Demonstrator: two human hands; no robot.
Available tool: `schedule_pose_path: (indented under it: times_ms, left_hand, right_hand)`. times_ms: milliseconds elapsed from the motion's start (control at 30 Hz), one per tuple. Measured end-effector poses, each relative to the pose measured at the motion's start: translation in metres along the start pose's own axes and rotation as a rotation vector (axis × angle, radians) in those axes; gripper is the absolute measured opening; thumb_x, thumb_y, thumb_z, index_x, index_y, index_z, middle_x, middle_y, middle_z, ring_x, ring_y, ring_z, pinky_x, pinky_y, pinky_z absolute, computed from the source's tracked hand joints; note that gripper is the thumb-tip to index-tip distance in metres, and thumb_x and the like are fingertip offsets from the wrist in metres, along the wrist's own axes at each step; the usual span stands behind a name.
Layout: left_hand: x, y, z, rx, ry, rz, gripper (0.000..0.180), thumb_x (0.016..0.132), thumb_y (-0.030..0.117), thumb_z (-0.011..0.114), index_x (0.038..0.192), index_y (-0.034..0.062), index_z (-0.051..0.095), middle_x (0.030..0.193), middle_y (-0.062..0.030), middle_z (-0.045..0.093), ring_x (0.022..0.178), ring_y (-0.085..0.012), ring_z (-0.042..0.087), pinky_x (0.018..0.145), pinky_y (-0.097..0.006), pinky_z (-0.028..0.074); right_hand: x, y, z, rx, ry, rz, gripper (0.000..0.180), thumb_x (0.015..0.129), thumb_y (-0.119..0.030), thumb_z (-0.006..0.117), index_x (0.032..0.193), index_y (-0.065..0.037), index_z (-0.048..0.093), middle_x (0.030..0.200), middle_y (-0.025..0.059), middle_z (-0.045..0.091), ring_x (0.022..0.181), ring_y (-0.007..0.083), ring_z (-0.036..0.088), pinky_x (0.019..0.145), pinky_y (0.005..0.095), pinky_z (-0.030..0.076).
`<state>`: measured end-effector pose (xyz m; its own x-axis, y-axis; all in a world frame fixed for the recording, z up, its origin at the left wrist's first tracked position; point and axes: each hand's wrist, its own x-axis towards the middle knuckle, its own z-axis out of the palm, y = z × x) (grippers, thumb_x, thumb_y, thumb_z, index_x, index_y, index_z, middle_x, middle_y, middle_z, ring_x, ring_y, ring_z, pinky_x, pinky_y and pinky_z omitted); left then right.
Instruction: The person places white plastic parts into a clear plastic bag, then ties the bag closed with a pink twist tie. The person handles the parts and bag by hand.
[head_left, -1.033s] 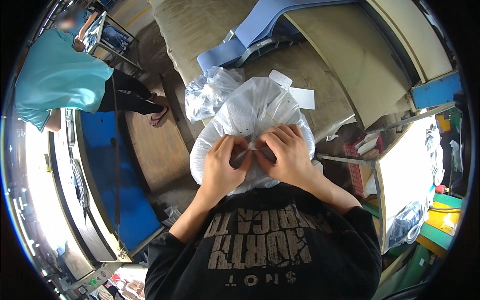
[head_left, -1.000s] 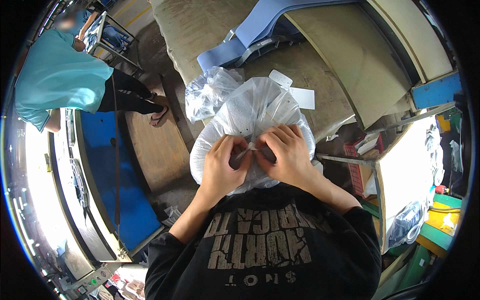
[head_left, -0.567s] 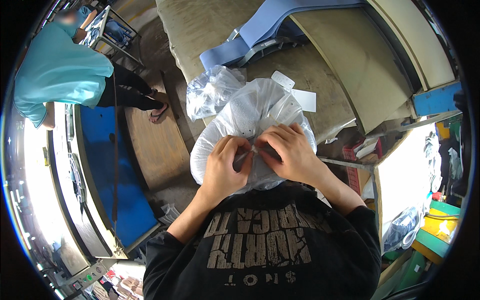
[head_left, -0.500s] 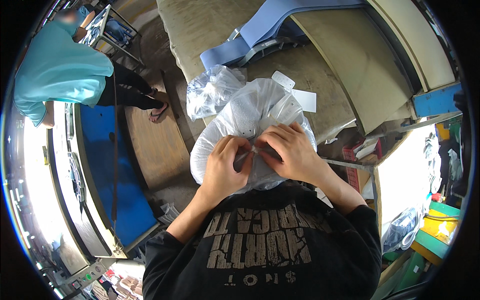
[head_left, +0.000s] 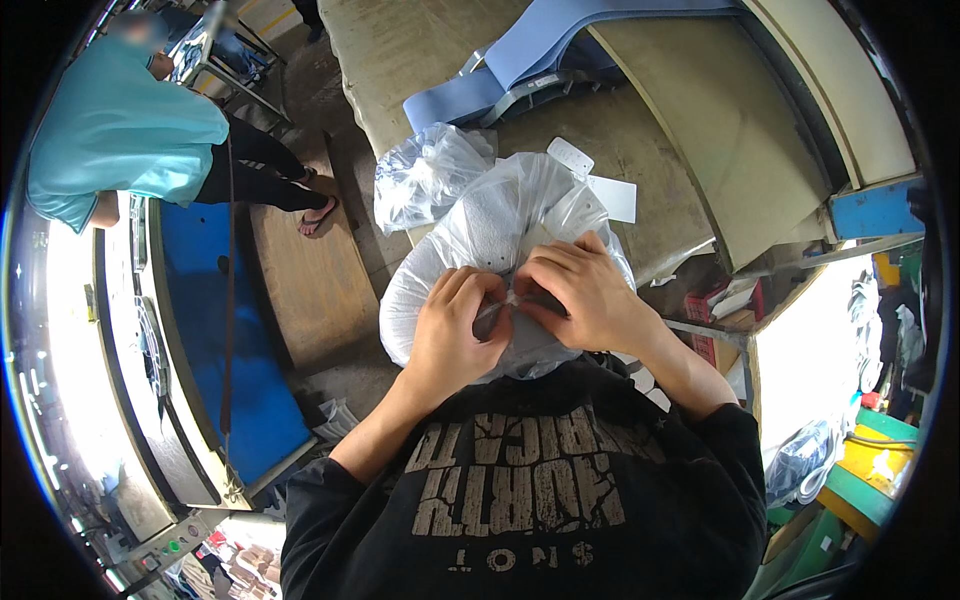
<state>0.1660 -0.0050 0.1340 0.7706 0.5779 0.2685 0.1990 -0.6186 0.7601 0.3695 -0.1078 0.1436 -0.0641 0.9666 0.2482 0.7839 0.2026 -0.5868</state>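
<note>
Head view: your left hand (head_left: pixel 455 322) and right hand (head_left: pixel 578 295), close together, pinch the gathered neck (head_left: pixel 513 298) of a bulging, whitish translucent plastic bag (head_left: pixel 490 225) before your black printed T-shirt (head_left: pixel 520 450) at the olive-brown counter (head_left: pixel 640 130).

One left hand (head_left: pixel 445 325) and one right hand (head_left: pixel 580 295), with two clear plastic bags (head_left: pixel 485 225) right by them, one large and one small, plus two white cards (head_left: pixel 612 199). One plainly visible teal-shirted co-worker (head_left: pixel 130 125), one red crate (head_left: pixel 698 303) and one wooden floorboard (head_left: pixel 310 290). Also one bundle of blue strapping (head_left: pixel 545 45), with layers too overlapped for a sure count.
</note>
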Motion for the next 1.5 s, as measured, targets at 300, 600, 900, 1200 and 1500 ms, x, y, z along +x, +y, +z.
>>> schedule_pose_path:
  times_ms: [300, 600, 900, 1200, 1500]
  left_hand:
    - [-0.002, -0.004, 0.008, 0.103, 0.028, 0.067, 0.031, 0.077, -0.001, 0.078, 0.104, 0.0020, 0.064, 0.097, -0.0119, 0.068, 0.090, -0.0345, 0.066, 0.084, -0.045, 0.054]
    - [-0.003, 0.002, 0.003, 0.039, 0.009, -0.023, 0.025, 0.080, 0.001, 0.076, 0.102, 0.0009, 0.064, 0.099, -0.0145, 0.068, 0.093, -0.0371, 0.067, 0.086, -0.046, 0.054]
    - [-0.003, 0.027, -0.003, 0.214, -0.031, -0.072, 0.022, 0.095, 0.013, 0.069, 0.109, -0.0040, 0.065, 0.107, -0.0195, 0.070, 0.104, -0.0395, 0.065, 0.095, -0.048, 0.052]
    - [-0.004, 0.023, 0.000, 0.426, -0.143, 0.033, 0.019, 0.102, 0.017, 0.066, 0.105, -0.0011, 0.064, 0.103, -0.0176, 0.067, 0.099, -0.0372, 0.064, 0.088, -0.048, 0.049]
    - [-0.015, 0.012, -0.005, 0.298, -0.179, 0.045, 0.013, 0.103, 0.012, 0.064, 0.110, 0.0015, 0.061, 0.106, -0.0163, 0.065, 0.100, -0.0381, 0.060, 0.092, -0.050, 0.048]
  right_hand:
    - [-0.001, 0.002, 0.007, -0.052, 0.014, -0.010, 0.026, 0.083, -0.019, 0.083, 0.102, -0.010, 0.068, 0.098, 0.0026, 0.069, 0.099, 0.0235, 0.069, 0.087, 0.0424, 0.038]
    - [-0.002, -0.002, 0.007, -0.038, 0.051, 0.015, 0.026, 0.087, -0.017, 0.081, 0.108, -0.010, 0.069, 0.104, 0.0045, 0.073, 0.103, 0.0265, 0.071, 0.088, 0.0441, 0.042]
    - [-0.006, -0.004, -0.006, -0.186, 0.029, -0.113, 0.037, 0.089, -0.017, 0.080, 0.123, -0.008, 0.071, 0.121, 0.0082, 0.063, 0.114, 0.0299, 0.061, 0.098, 0.0455, 0.048]
    - [-0.001, 0.003, -0.008, -0.314, -0.008, -0.211, 0.034, 0.084, -0.029, 0.082, 0.112, -0.012, 0.072, 0.111, 0.0031, 0.062, 0.111, 0.0267, 0.059, 0.094, 0.0442, 0.047]
    - [0.004, 0.025, -0.009, -0.212, -0.070, -0.264, 0.024, 0.082, -0.027, 0.084, 0.090, -0.012, 0.067, 0.104, 0.0039, 0.061, 0.104, 0.0263, 0.057, 0.091, 0.0426, 0.044]
